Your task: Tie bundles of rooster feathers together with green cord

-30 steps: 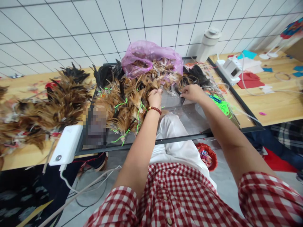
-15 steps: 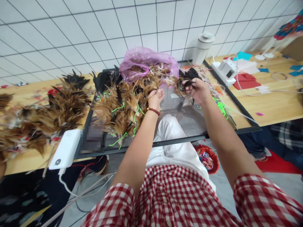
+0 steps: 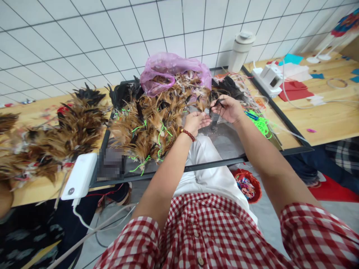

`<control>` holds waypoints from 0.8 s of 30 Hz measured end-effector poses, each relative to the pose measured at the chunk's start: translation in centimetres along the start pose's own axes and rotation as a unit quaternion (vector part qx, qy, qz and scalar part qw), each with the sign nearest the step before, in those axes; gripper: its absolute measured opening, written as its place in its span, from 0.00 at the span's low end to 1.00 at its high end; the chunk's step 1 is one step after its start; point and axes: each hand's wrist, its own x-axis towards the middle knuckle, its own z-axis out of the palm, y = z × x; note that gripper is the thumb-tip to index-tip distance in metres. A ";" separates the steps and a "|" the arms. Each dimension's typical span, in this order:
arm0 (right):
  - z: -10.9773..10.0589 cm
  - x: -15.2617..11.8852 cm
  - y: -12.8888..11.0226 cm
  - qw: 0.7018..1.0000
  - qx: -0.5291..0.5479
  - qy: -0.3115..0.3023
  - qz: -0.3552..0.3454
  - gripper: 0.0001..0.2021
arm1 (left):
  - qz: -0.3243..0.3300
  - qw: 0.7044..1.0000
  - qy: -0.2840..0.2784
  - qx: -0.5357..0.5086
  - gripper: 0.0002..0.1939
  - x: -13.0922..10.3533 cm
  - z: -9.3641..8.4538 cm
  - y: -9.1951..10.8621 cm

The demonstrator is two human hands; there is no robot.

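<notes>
Right hand pinches a dark feather; left hand just beside, grip unclear from here. Best pinched lightly, near the quill.

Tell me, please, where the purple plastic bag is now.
In the head view, the purple plastic bag is at upper centre, before the tiled wall, behind the brown feathers and left of the white bottle.

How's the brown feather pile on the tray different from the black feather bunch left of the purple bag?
The brown feather pile is bigger than the black feather bunch. Green strings show among the brown pile, but none on the black bunch. Both lie on the tray.
</notes>
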 end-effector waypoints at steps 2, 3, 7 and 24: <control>0.3 -0.2 -0.1 1.000 -0.020 0.015 -0.014 0.11 | -0.007 1.000 -0.018 0.004 0.11 -0.2 0.1 0.0; 0.5 -0.2 -0.1 0.999 -0.032 0.020 -0.022 0.11 | -0.012 1.000 -0.026 0.005 0.11 -0.3 0.1 0.0; 0.7 -0.2 0.2 0.997 -0.059 0.016 -0.052 0.12 | -0.023 0.999 -0.030 -0.003 0.12 -0.4 0.2 0.1; -0.6 0.7 -0.1 0.968 -0.187 0.111 -0.125 0.12 | 0.070 0.997 -0.002 0.026 0.10 0.1 0.5 -0.5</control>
